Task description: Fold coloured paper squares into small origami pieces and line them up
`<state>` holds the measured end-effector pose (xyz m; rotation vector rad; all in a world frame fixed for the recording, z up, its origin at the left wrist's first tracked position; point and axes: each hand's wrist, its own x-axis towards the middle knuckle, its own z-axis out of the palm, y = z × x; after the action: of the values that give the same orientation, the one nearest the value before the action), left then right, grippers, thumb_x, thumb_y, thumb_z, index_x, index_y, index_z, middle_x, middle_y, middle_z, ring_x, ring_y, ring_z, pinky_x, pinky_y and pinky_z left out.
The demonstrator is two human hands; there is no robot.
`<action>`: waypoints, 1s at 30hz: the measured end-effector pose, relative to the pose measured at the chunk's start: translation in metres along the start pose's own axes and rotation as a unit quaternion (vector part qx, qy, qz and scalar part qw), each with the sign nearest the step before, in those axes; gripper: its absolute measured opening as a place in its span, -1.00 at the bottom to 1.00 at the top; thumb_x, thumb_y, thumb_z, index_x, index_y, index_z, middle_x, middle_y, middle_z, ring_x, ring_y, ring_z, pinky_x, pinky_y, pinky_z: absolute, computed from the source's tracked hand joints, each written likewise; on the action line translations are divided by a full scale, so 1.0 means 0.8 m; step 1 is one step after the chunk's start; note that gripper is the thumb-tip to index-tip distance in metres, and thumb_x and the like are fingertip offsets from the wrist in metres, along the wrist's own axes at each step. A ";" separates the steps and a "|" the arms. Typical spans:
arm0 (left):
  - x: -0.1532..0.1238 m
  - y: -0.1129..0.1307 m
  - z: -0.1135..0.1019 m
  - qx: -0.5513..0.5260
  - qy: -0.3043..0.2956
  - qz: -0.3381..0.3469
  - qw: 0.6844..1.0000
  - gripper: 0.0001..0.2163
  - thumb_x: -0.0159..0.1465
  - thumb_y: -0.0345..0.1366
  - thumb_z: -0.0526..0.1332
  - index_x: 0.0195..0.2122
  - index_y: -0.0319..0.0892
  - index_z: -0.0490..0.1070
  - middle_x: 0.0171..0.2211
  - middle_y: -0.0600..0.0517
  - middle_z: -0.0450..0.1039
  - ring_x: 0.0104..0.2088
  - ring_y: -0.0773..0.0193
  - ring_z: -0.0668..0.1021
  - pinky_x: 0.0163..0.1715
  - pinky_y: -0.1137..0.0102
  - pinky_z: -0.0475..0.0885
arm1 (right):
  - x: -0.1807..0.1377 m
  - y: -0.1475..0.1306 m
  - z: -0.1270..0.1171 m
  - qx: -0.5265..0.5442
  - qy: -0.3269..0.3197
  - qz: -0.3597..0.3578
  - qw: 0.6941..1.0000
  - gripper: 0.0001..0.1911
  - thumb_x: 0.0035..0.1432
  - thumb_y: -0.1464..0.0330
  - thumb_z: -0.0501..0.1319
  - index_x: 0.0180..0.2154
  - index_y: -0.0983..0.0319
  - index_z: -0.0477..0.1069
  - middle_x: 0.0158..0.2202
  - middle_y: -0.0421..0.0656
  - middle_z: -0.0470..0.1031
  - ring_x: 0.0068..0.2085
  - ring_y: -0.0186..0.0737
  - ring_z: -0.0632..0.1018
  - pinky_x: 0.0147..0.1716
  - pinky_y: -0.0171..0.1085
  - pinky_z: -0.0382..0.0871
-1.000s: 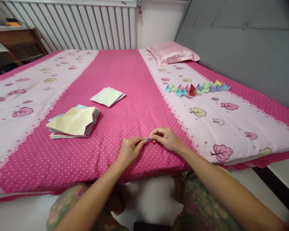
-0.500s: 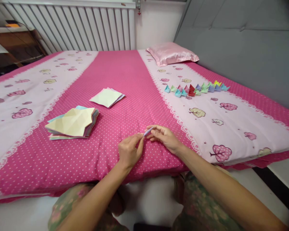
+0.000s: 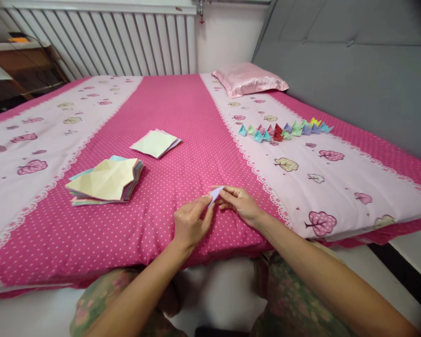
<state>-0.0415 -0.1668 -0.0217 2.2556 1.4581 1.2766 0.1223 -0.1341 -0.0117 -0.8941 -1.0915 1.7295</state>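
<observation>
Matt paper piece [image 3: 216, 194], matt cloth quilt [image 3: 192, 164], glossy satiny pillow [image 3: 249, 78], smooth metal-looking radiator [image 3: 103, 44]

The head view looks down across the bed [image 3: 175, 107].

Left grip [image 3: 191, 221], right grip [image 3: 241, 204], pinched lilac paper [image 3: 215, 194]

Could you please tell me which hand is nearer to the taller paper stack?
Left. The left hand is to the right of the taller paper stack, and lower in view; the right hand is farther right, past the left hand.
</observation>
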 end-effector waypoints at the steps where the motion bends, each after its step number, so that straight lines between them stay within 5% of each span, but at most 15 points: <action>1: 0.001 0.003 0.000 -0.009 0.001 -0.015 1.000 -0.80 0.17 -0.26 0.17 -0.19 -0.13 0.47 -0.26 -0.04 0.56 -0.29 0.23 0.58 -0.23 0.34 0.45 | 0.000 0.000 0.000 -0.002 -0.001 -0.003 1.000 -0.69 0.00 0.27 0.27 -0.16 0.17 0.47 -0.31 -0.18 0.56 -0.38 -0.42 0.55 -0.44 -0.48 0.43; 11: 0.012 0.010 -0.001 -0.243 -0.070 -0.181 0.950 -0.72 0.16 -0.23 0.19 -0.14 -0.23 0.47 -0.21 -0.09 0.54 -0.25 0.21 0.58 -0.19 0.31 0.48 | 0.002 0.007 0.005 -0.071 0.020 -0.022 0.997 -0.69 -0.04 0.28 0.29 -0.19 0.19 0.50 -0.31 -0.18 0.55 -0.39 -0.42 0.51 -0.42 -0.44 0.42; 30: 0.022 0.012 -0.013 -0.326 -0.115 -0.245 0.906 -0.76 0.14 -0.21 0.20 -0.27 -0.21 0.55 -0.39 0.00 0.57 -0.38 0.25 0.56 -0.39 0.44 0.42 | 0.004 0.014 0.005 -0.076 0.064 -0.052 0.994 -0.76 -0.13 0.29 0.35 -0.42 0.26 0.38 -0.56 -0.28 0.43 -0.52 -0.42 0.47 -0.55 -0.43 0.33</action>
<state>-0.0401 -0.1605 -0.0002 1.4289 1.1676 1.0702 0.1144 -0.1347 -0.0208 -1.0099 -1.1741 1.4986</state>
